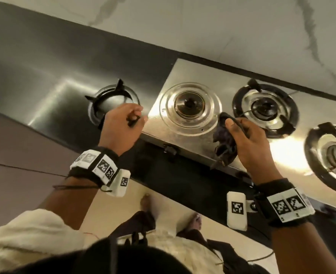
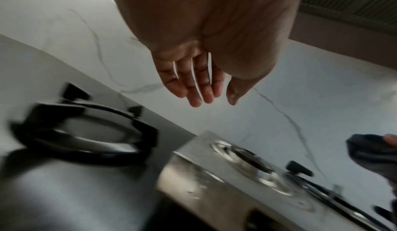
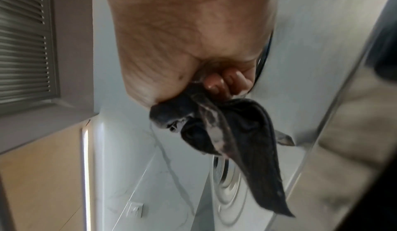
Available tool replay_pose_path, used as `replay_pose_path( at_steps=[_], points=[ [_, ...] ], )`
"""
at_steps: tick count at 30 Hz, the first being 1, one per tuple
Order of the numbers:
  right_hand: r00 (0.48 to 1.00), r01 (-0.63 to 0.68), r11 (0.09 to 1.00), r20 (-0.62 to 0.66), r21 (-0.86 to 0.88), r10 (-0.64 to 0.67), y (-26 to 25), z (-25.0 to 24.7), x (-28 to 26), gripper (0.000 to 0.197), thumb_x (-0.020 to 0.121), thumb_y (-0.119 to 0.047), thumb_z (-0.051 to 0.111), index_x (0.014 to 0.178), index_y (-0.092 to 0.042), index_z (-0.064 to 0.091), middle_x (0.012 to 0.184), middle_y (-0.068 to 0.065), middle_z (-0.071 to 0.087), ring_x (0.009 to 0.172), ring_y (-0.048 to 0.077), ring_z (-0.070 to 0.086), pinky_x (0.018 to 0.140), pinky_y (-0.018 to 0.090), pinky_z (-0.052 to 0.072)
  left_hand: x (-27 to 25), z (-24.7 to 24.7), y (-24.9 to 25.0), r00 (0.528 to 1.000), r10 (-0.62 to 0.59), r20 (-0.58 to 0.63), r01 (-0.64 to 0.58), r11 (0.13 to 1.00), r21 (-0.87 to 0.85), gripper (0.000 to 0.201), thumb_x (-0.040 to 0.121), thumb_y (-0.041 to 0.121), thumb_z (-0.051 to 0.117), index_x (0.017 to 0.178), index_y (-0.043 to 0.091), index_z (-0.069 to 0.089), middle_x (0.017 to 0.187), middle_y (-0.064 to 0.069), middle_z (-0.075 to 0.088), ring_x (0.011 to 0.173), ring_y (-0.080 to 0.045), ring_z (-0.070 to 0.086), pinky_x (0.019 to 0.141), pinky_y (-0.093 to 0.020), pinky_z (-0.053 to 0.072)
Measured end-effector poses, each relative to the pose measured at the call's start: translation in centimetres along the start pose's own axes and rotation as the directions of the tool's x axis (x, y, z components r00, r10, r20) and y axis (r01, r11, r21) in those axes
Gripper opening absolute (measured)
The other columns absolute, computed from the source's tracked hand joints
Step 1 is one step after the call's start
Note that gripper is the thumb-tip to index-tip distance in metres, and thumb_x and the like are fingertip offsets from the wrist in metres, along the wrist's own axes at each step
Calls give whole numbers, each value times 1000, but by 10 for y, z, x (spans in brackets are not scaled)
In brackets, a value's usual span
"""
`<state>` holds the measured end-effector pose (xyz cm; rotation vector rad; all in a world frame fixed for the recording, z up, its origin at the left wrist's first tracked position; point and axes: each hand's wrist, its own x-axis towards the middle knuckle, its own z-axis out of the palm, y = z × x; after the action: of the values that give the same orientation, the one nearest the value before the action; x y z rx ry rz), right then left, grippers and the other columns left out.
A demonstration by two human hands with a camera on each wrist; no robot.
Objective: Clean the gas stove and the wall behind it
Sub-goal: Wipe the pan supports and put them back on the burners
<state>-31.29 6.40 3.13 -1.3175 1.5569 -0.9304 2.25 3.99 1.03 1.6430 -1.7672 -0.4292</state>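
The steel gas stove (image 1: 200, 74) runs along the white marble wall (image 1: 222, 26). Its left burner (image 1: 189, 104) is bare. A black pan support (image 1: 120, 86) lies on the steel counter (image 1: 44, 66) left of the stove. My left hand (image 1: 123, 123) hovers over that support; in the left wrist view the left hand (image 2: 197, 85) has straight fingers and holds nothing above the pan support (image 2: 148, 136). My right hand (image 1: 244, 139) grips a dark crumpled cloth (image 1: 224, 143) over the stove's front edge, between two burners. In the right wrist view the cloth (image 3: 247, 141) hangs from my curled fingers (image 3: 214, 83).
Two more burners (image 1: 265, 109) (image 1: 333, 155) to the right carry black pan supports. A black counter edge (image 1: 183, 184) runs in front of the stove, with bare feet on the floor below. A louvred panel (image 3: 21, 39) hangs above the wall.
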Motion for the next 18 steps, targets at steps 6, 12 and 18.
replay_pose_path(
  at_steps=[6,12,18],
  points=[
    [991,40,999,127,6,-40,-53,99,7,25,104,-40,58,118,-21,65,106,-5,72,96,2,69,78,19,52,-8,-61,-102,956,-292,-23,290,930,226,41,93,34,73,127,12,63,128,-10,57,119,-26,55,104,-39,47],
    [962,55,993,271,-104,-24,-82,234,28,34,102,-36,65,134,-29,55,120,-9,66,102,6,68,87,25,57,12,-70,-183,926,-265,268,176,933,315,68,100,54,56,153,14,40,156,-11,41,147,-31,37,120,-53,34],
    [967,248,644,224,-724,-121,-44,366,48,36,104,-26,54,140,-21,57,122,14,57,95,36,69,79,42,56,13,-52,-220,883,-103,458,-12,971,241,67,108,52,26,164,16,25,174,-6,12,161,-21,-4,128,-45,1]
  ],
)
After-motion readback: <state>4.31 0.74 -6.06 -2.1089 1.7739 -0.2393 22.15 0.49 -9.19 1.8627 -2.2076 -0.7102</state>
